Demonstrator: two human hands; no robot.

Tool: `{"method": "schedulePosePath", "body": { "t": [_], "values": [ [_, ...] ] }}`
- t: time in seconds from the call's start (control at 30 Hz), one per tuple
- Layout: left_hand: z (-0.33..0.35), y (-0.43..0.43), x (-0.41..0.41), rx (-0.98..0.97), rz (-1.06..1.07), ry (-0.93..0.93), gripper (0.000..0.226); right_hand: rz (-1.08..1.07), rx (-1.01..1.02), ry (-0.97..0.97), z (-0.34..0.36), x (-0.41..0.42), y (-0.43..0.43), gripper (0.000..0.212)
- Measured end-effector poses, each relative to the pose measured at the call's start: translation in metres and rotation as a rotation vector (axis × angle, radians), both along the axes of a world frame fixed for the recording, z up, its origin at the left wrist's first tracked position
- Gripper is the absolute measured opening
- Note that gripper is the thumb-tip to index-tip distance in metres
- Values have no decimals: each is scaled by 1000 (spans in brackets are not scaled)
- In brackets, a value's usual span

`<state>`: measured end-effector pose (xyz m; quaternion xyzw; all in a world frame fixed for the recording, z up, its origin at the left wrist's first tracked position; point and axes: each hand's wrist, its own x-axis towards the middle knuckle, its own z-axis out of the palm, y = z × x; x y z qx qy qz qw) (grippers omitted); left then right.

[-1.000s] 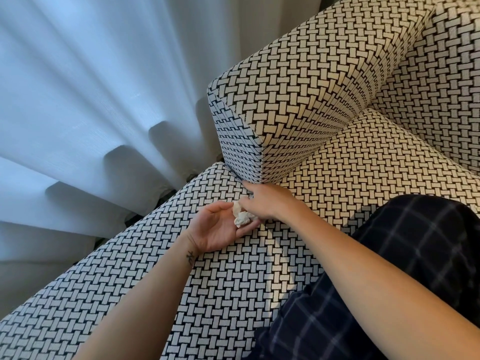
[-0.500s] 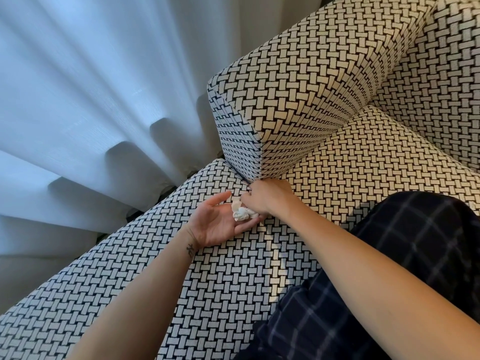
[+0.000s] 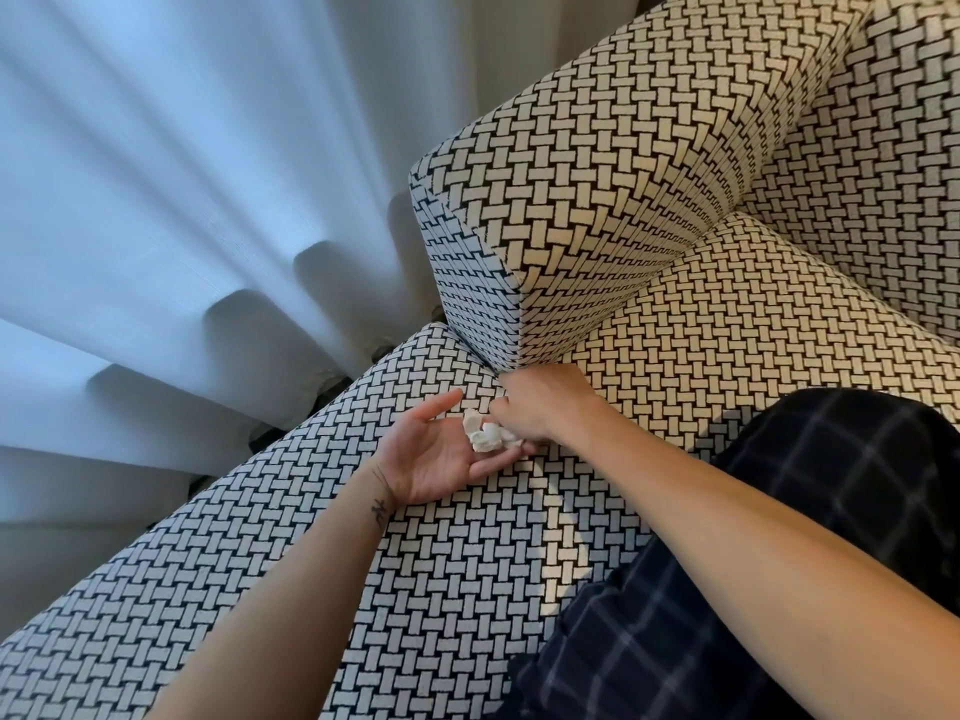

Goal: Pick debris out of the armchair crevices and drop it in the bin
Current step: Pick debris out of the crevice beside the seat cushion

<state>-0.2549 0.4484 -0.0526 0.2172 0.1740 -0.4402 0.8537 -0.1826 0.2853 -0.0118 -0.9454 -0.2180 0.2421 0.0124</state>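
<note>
1. The left hand [image 3: 439,457] lies palm up on the seat cushion [image 3: 415,589], just in front of the armrest [image 3: 597,200]. Its forearm reaches in from the lower left and its thumb points toward the armrest's front corner.
2. Its fingers are straight, relaxed and apart, not closed on anything. A crumpled white wad of debris [image 3: 485,436] rests on them, just below the armrest's front corner.
3. The right hand [image 3: 545,407] comes in from the lower right with its back to the camera. Its knuckles are bent, right at the foot of the armrest.
4. Its fingers curl into the crevice where the armrest meets the cushion. The tips are hidden, so I cannot tell whether they pinch anything. The hand's lower edge seems to touch the wad.
5. A pale curtain [image 3: 182,200] hangs to the left of the armrest. A leg in dark checked trousers [image 3: 779,511] lies on the cushion below and to the right of the armrest.
</note>
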Motion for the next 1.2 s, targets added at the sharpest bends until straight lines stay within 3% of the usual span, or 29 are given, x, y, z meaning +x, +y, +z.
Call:
{"method": "schedulePosePath", "body": {
  "t": [0.27,0.63,0.9,1.2],
  "values": [
    [2,0,-1,-16,-1,4,68,-55,47,72,-2,2,3,27],
    [0,1,4,-41,-26,16,71,-78,198,-30,-6,-3,-8,19],
    [-3,0,2,-55,-41,-31,66,28,149,-131,-3,-12,0,30],
    [-4,1,2,-82,-6,-9,65,-38,212,-167,-7,-13,2,42]
  ]
}}
